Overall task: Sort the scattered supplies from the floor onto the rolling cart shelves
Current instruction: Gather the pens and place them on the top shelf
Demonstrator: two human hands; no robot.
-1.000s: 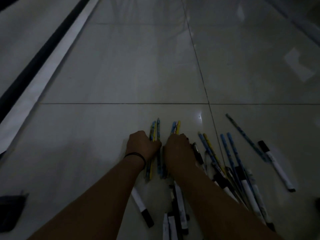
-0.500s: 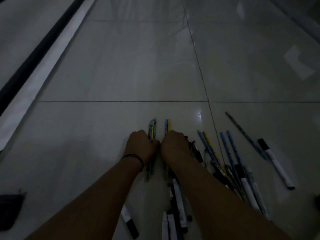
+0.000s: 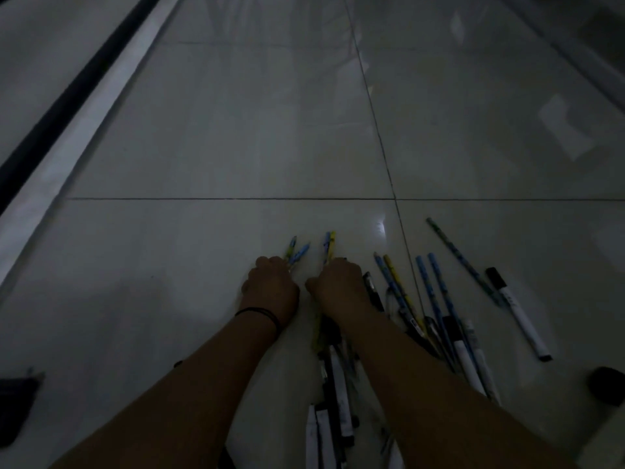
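Pencils lie scattered on the tiled floor (image 3: 236, 147), most in a loose pile to the right (image 3: 436, 292) with white markers (image 3: 521, 313). Left hand (image 3: 270, 287) and right hand (image 3: 340, 284), side by side, each curl round a small pencil bunch (image 3: 294, 253), likely gathering them for one carry. No cart shows.

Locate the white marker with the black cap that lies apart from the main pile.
In the head view the white marker lies on the floor tile at the right, right of the pencil pile, its black cap near a lone dark pencil.
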